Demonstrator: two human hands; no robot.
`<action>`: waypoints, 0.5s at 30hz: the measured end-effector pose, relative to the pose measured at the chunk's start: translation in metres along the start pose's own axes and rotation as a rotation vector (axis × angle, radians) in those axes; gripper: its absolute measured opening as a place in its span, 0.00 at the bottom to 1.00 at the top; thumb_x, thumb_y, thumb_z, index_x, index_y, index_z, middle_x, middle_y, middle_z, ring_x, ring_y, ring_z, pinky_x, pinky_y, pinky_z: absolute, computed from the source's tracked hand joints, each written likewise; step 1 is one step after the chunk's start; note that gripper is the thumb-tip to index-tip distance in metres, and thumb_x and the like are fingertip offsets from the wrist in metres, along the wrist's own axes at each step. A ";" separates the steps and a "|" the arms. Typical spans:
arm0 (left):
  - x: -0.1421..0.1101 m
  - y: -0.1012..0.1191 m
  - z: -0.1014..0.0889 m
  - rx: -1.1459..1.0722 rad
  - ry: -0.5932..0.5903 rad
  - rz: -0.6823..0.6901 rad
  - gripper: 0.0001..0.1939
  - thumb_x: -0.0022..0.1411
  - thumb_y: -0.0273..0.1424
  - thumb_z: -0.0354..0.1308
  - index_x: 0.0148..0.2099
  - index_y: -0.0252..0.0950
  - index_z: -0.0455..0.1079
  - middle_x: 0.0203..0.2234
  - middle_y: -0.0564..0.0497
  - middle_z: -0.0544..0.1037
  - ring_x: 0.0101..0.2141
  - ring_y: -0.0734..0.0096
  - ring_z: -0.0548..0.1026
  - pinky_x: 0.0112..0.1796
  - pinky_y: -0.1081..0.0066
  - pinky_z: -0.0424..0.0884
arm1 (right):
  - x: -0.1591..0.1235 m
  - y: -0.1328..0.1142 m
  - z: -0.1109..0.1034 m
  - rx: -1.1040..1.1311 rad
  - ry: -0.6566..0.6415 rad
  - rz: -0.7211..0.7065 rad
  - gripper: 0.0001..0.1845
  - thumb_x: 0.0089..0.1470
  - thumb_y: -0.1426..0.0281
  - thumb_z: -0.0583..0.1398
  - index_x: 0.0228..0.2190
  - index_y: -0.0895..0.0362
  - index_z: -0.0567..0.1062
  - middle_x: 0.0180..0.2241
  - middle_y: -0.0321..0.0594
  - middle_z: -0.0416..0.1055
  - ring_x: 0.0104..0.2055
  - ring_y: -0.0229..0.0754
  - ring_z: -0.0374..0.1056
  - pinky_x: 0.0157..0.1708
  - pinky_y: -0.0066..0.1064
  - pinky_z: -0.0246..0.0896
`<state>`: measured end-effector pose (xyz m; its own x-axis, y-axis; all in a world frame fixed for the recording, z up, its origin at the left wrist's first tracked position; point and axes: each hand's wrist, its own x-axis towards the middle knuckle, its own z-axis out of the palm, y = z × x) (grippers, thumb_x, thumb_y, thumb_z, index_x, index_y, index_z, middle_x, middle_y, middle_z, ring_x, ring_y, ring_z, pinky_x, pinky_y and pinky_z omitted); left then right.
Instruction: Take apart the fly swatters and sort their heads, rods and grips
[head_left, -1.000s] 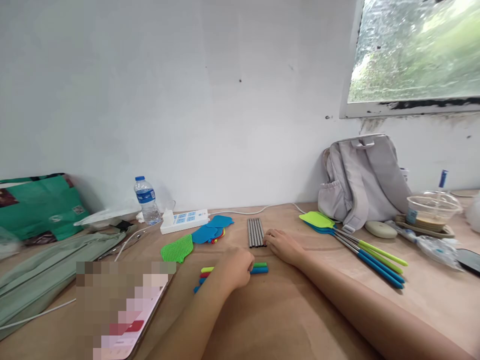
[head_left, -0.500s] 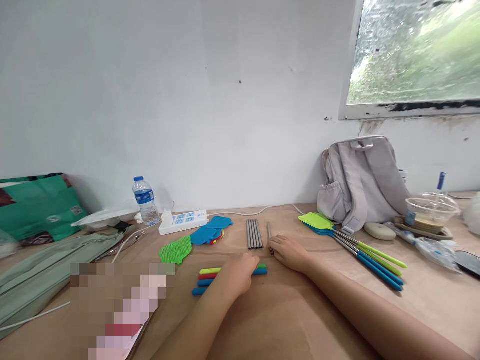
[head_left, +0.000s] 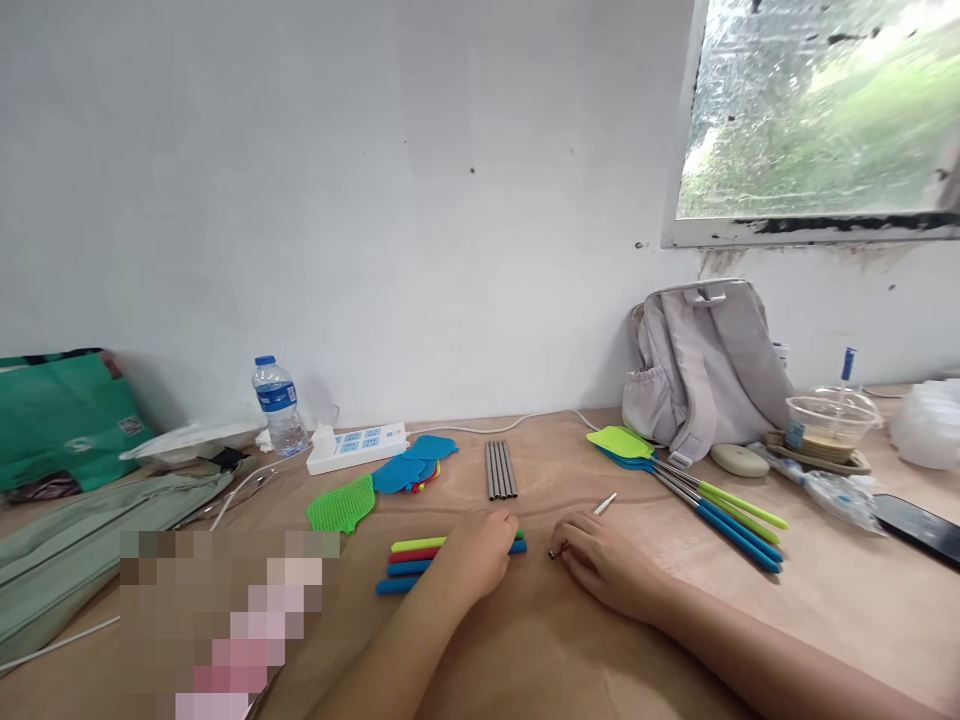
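Observation:
My right hand (head_left: 600, 560) is closed around a thin metal tube (head_left: 606, 503). The tube slants, its silver end above the fingers and a dark end below them. My left hand (head_left: 480, 550) lies with curled fingers over a row of coloured handles: yellow-green (head_left: 409, 545), red (head_left: 409, 556) and blue (head_left: 397, 586). A blue handle end (head_left: 519, 547) and a bit of green show past its fingers; what the fingers grip is hidden. Several metal tubes (head_left: 500, 470) lie side by side just beyond my hands.
Blue flyswatter heads (head_left: 405, 472) and a green one (head_left: 341, 503) lie left, by a power strip (head_left: 356, 447) and water bottle (head_left: 279, 405). Flyswatters with handles (head_left: 739, 535) lie right, before a grey backpack (head_left: 705, 365). A lidded cup (head_left: 829, 425) and phone (head_left: 919, 530) are farther right.
My right hand has drawn the metal tube toward me and to the right, away from the other tubes, and tilted it. My left hand stays over the handles, shifted slightly right.

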<state>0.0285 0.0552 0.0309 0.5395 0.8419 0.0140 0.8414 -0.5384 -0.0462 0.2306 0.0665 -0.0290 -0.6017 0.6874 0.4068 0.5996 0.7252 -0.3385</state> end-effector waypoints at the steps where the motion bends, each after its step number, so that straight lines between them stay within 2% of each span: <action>1: 0.000 0.000 0.001 0.003 0.004 0.005 0.10 0.53 0.21 0.50 0.37 0.34 0.68 0.39 0.43 0.74 0.39 0.57 0.73 0.37 0.64 0.67 | 0.000 -0.001 0.000 -0.006 -0.002 0.003 0.13 0.47 0.82 0.52 0.32 0.55 0.67 0.35 0.40 0.68 0.38 0.42 0.63 0.39 0.34 0.59; 5: 0.003 -0.001 0.006 0.013 0.004 0.029 0.10 0.54 0.22 0.50 0.38 0.35 0.68 0.38 0.45 0.74 0.38 0.58 0.73 0.34 0.65 0.68 | 0.002 -0.002 -0.001 -0.050 0.009 0.040 0.11 0.47 0.80 0.53 0.33 0.56 0.69 0.34 0.40 0.70 0.39 0.44 0.63 0.41 0.37 0.58; 15: 0.008 0.000 0.017 0.040 0.046 0.128 0.06 0.56 0.24 0.51 0.36 0.36 0.68 0.35 0.47 0.73 0.36 0.62 0.72 0.35 0.66 0.67 | 0.003 -0.004 -0.001 -0.030 -0.039 0.048 0.07 0.55 0.74 0.54 0.34 0.55 0.71 0.36 0.41 0.70 0.40 0.44 0.64 0.42 0.36 0.57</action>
<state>0.0322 0.0622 0.0144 0.6442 0.7631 0.0514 0.7640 -0.6389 -0.0900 0.2263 0.0657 -0.0254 -0.5920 0.7225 0.3572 0.6430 0.6906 -0.3312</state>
